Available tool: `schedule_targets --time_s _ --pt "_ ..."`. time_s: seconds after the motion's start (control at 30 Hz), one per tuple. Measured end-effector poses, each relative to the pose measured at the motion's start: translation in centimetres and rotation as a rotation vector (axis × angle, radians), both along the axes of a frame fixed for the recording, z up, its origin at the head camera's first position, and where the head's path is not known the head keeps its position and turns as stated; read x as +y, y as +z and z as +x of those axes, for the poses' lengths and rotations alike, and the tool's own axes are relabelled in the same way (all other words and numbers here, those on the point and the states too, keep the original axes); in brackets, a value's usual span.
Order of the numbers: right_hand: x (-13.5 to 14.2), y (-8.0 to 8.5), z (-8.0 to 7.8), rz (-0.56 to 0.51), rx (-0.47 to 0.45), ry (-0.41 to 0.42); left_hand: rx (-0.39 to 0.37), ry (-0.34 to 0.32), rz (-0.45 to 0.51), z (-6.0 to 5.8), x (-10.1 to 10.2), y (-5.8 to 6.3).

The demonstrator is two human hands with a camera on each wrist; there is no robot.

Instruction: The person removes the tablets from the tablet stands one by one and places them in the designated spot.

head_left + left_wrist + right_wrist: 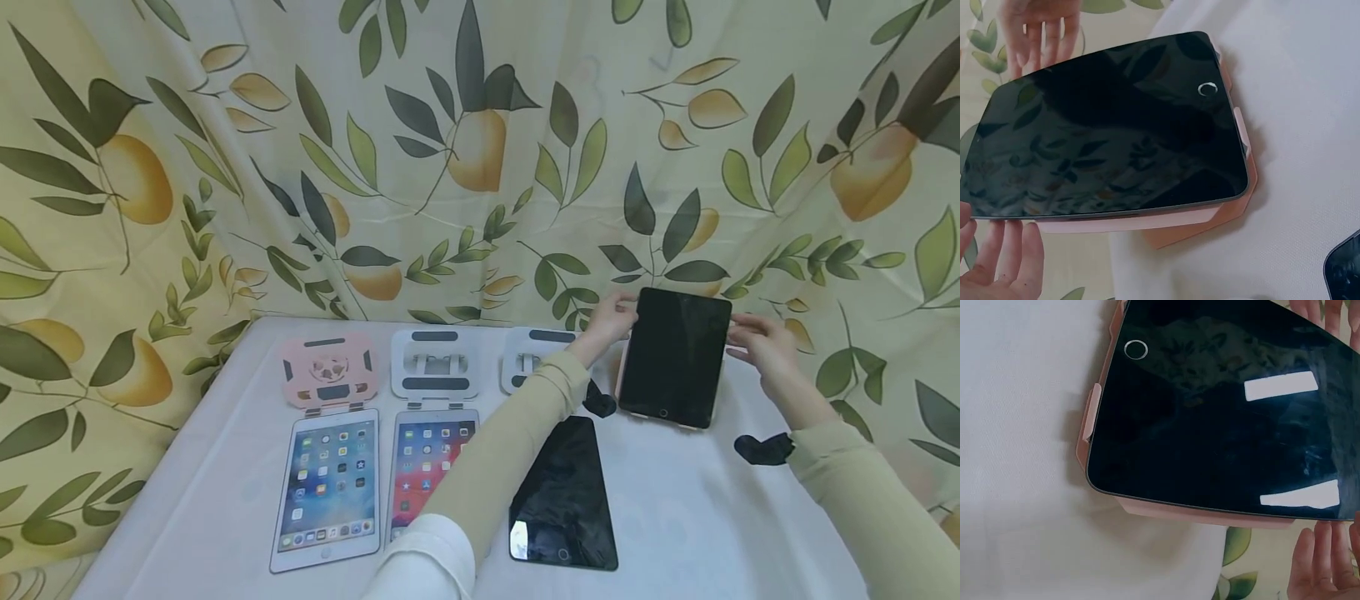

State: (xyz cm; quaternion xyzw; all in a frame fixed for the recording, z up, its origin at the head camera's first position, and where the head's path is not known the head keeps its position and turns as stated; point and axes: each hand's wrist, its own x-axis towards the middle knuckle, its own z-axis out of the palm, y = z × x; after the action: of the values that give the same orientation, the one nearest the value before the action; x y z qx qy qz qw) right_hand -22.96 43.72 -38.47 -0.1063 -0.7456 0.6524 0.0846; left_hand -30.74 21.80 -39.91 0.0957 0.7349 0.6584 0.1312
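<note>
A black tablet (673,358) with a dark screen and a round home button leans tilted on a pink stand (1232,219) at the table's back right. My left hand (611,317) pinches its left edge near the top, with the thumb at the front and the fingers behind. At the opposite edge, my right hand (767,343) holds the tablet, its fingers reaching behind. In the right wrist view, a lip of the pink stand (1092,412) hooks round the tablet's lower edge. Most of the stand is hidden behind the tablet.
A white tablet (330,483) with a lit screen lies before a pink stand (330,367). Beside it are another lit tablet (427,458), two white stands (435,387) and a dark tablet (566,500). My left sleeve covers parts of them. A patterned curtain (480,233) hangs behind the table.
</note>
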Motion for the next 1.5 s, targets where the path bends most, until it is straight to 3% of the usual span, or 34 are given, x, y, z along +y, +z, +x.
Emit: schedule_targets --time_s 0.23,0.33,0.5,0.8,1.03,1.23,1.5 --pt "-0.4 -0.7 0.1 0.172 -0.046 -0.065 0.022 0.018 0.009 0.5 0.1 0.0" --pt "-0.4 -1.1 0.2 0.187 -0.049 -0.076 0.016 0.033 0.033 0.6 0.3 -0.3" --pt "-0.1 -1.5 0.3 0.074 0.009 -0.072 0.011 0.047 0.041 0.7 0.7 -0.4" --pt "-0.2 -1.3 0.3 0.08 0.016 -0.086 0.045 0.055 0.008 0.8 0.7 -0.4" --pt "-0.2 -0.9 0.3 0.123 0.029 -0.083 0.136 0.068 -0.048 1.0 0.6 -0.4" --pt "-0.2 -0.6 0.6 0.138 0.06 -0.082 0.173 0.099 -0.025 1.2 0.9 -0.5" --pt "-0.6 -0.7 1.2 0.028 0.129 -0.126 0.213 0.073 -0.02 1.1 0.7 -0.7"
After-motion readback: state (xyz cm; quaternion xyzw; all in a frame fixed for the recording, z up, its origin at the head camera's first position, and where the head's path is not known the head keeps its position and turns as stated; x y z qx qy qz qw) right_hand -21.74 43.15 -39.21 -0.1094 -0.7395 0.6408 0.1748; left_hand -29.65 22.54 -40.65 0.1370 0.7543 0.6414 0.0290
